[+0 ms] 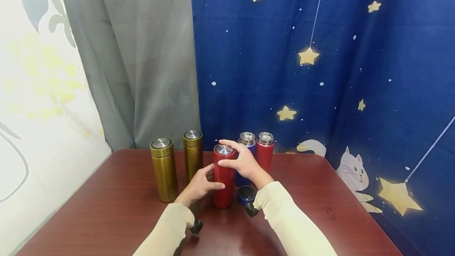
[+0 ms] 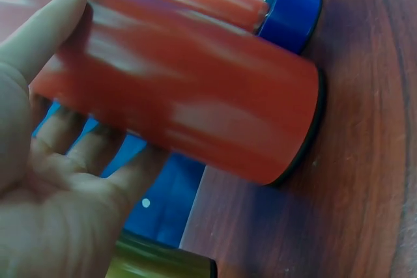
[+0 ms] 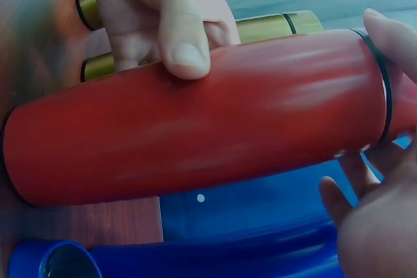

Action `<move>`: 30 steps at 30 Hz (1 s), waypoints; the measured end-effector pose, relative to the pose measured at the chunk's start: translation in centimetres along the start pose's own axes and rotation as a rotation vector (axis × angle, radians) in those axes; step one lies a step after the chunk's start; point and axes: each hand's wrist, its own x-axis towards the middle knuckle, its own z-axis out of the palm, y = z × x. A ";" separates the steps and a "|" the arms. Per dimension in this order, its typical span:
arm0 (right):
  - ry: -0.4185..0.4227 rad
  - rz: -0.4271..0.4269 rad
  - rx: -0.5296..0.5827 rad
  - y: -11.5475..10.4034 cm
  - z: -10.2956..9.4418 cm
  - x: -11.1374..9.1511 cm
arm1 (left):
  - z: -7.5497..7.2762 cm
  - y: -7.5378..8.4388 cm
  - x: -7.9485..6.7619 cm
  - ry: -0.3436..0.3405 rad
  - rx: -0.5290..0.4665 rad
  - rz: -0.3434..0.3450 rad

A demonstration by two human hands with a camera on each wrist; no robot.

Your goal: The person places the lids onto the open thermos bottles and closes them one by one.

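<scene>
A red thermos flask [image 1: 223, 183] with a steel-topped lid [image 1: 224, 150] stands upright on the table in the head view. My left hand [image 1: 200, 185] grips its body at mid-height, thumb on the near side and fingers around the far side. Up at the lid, my right hand [image 1: 246, 164] holds on with thumb and fingers spread around it; the right wrist view shows this hand [image 3: 384, 206] by the dark seam under the lid. Just right of the flask lies a blue lid [image 1: 246, 195], and behind it stands a lidless blue flask [image 1: 241, 179].
Two gold flasks, a nearer one [image 1: 165, 177] and a farther one [image 1: 193, 157], stand with lids on at the left. A lidless red flask [image 1: 264, 155] stands at back right. Beneath is a reddish-brown table [image 1: 320, 200], with grey and blue curtains [image 1: 249, 70] behind it.
</scene>
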 end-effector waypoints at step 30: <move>0.158 0.054 -0.244 -0.4 1.3 -0.6 | 1.9 -3.1 0.1 0.269 0.070 -0.004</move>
